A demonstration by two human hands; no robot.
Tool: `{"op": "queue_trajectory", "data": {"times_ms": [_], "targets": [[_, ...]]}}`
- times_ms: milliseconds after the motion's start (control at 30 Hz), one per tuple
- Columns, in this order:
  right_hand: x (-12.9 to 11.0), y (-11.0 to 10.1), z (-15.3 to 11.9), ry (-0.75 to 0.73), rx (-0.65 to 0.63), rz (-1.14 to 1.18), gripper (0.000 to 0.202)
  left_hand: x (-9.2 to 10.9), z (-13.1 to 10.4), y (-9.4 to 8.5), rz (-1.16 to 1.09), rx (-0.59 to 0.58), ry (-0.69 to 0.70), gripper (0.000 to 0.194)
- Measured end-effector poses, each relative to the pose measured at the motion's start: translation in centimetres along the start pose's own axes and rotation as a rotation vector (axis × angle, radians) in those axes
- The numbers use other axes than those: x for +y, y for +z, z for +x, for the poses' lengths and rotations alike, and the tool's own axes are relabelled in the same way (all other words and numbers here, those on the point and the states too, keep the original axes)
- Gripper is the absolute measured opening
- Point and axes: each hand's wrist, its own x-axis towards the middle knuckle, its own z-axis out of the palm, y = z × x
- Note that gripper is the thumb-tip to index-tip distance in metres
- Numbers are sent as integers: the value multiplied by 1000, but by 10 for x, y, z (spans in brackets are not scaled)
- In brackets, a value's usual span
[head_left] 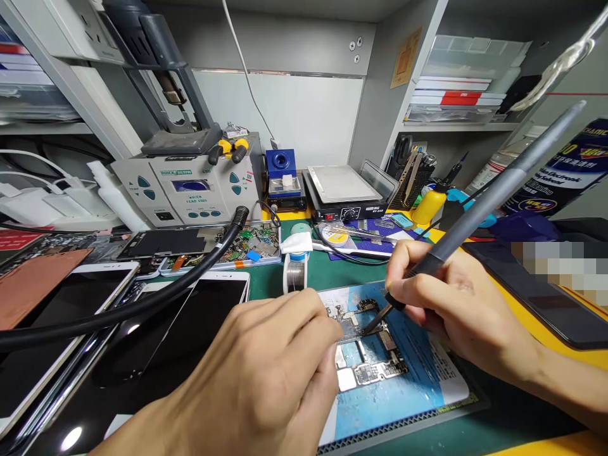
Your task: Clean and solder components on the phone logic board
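In the head view my right hand (441, 297) grips a slim grey tapered brush (479, 190). Its dark tip rests on a phone circuit board (373, 373), near the middle of the board. My left hand (275, 361) is closed at the board's left side, its knuckles toward me. Its fingertips are hidden, so what they pinch cannot be made out. Under the board lies a blue and white plate (375, 415) that looks wet or shiny in spots.
Phones with dark screens (190, 335) lie at the left, crossed by a black hose (190, 285) from the hot-air station (190, 183). A solder spool (295, 272) stands behind my left hand. Farther back sit a heating plate (346, 190) and a yellow bottle (427, 206).
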Motion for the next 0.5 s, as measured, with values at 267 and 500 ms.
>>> {"op": "queue_trajectory", "data": {"times_ms": [267, 500], "targets": [[-4, 1, 1, -9, -9, -19, 20, 1, -1, 1, 0, -5, -5, 21], [-2, 0, 1, -13, 10, -10, 20, 0, -1, 1, 18, 4, 4, 21]]}}
